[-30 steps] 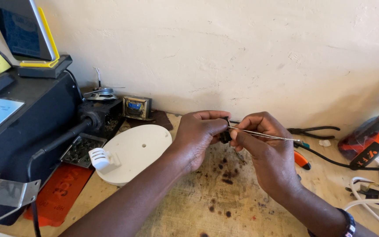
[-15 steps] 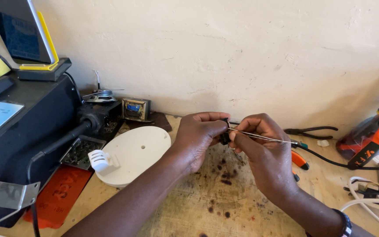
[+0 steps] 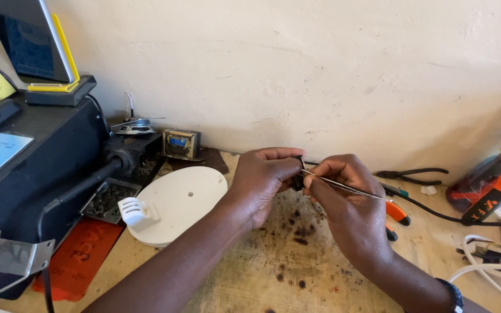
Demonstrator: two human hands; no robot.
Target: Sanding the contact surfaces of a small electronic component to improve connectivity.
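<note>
My left hand (image 3: 265,179) pinches a small black component (image 3: 298,181) between thumb and fingers above the stained wooden bench (image 3: 273,272). My right hand (image 3: 349,206) grips slim metal tweezers (image 3: 352,189), whose tips meet the black part right where both hands come together. Most of the small part is hidden by my fingers. A black cable (image 3: 436,213) runs from behind my right hand toward the right.
A white round plate (image 3: 184,200) with a ribbed white clip lies left of my hands. A black machine (image 3: 36,168) fills the left side, a small transformer (image 3: 181,144) stands by the wall. Orange-handled pliers (image 3: 398,213), black pliers (image 3: 410,173), a tool bag (image 3: 494,185) and white cables (image 3: 488,261) lie right.
Both hands stay together in the same spot with only slight finger shifts; the tweezers remain at the black part.
</note>
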